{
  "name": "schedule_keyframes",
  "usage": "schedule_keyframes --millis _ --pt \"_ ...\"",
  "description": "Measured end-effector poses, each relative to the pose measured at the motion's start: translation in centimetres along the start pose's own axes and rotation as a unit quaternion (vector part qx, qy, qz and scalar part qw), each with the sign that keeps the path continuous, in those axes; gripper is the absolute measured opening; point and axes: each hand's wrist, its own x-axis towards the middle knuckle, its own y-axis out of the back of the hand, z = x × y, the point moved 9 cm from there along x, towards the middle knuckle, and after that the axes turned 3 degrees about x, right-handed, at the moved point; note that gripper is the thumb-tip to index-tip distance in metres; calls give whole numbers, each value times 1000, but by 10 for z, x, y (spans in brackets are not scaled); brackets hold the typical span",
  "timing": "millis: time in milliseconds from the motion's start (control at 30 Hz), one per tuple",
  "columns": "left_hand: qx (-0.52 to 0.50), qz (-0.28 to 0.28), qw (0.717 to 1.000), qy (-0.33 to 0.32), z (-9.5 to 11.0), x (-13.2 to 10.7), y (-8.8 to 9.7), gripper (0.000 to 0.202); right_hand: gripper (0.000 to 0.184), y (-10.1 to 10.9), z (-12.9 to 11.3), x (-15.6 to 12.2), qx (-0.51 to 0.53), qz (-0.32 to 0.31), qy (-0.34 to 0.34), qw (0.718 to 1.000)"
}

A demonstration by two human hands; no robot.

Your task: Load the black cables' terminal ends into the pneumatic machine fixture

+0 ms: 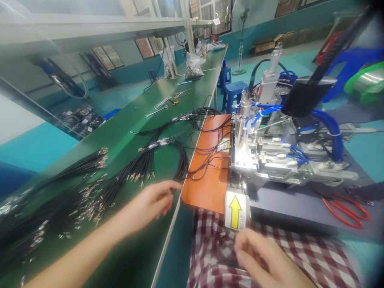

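My left hand (153, 202) reaches over the green bench (141, 248) toward a bundle of black cables (168, 160). Its fingers are stretched out and slightly apart, and the fingertips lie at the cable loop near the bench edge. My right hand (264, 258) rests low over my checked lap (216, 240), fingers curled; I cannot make out anything in it. It is just below the yellow arrow label (236, 211) on the front of a metal machine (264, 154). Some cables run across an orange plate (210, 176) toward the machine.
More cable bundles with metal terminals (90, 192) lie at the left of the bench. Hand tools (168, 104) and bags of small parts (193, 66) lie farther along it. Red-handled scissors (348, 210) lie on the machine table. Blue stools (232, 92) stand behind.
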Motion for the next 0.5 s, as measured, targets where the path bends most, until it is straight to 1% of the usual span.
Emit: schedule_keyframes --millis 33,67,100,133,167,200,233,267,300,333,400,433,467,500 --pt "-109 -48 993 -12 9 5 -10 34 36 -7 -10 3 42 -9 2 999" --pt "-186 -77 979 -27 20 11 -18 35 41 -15 -19 7 100 -25 5 995" --pt "-226 -84 970 -45 30 17 -24 35 48 -19 -28 10 174 -30 12 984" --pt "-223 -71 970 -69 39 24 -29 35 55 -27 -33 13 249 -58 -1 967" --pt "-180 -43 978 -99 47 29 -32 34 61 -32 -34 14 325 -79 -23 942" --pt "-103 4 986 -132 54 32 -34 31 66 -35 -35 14 378 -99 -44 919" --pt "-3 52 985 -167 61 33 -35 27 66 -35 -34 13 407 -111 -63 904" --pt "104 102 969 -201 68 32 -36 23 64 -31 -30 11 412 -109 -74 902" --pt "206 146 940 -231 73 30 -38 23 60 -26 -26 8 397 -102 -78 909" --pt "295 178 903 -257 78 27 -41 24 56 -19 -23 5 373 -91 -75 920" --pt "418 218 832 -293 83 20 -45 27 53 -10 -19 1 324 -81 -59 941" --pt "453 222 809 -301 83 18 -46 29 51 -7 -18 0 300 -77 -49 949" --pt "473 221 797 -305 84 16 -46 31 45 -3 -19 1 270 -67 -42 960" --pt "480 217 794 -303 85 14 -46 31 35 1 -21 4 223 -50 -34 973"
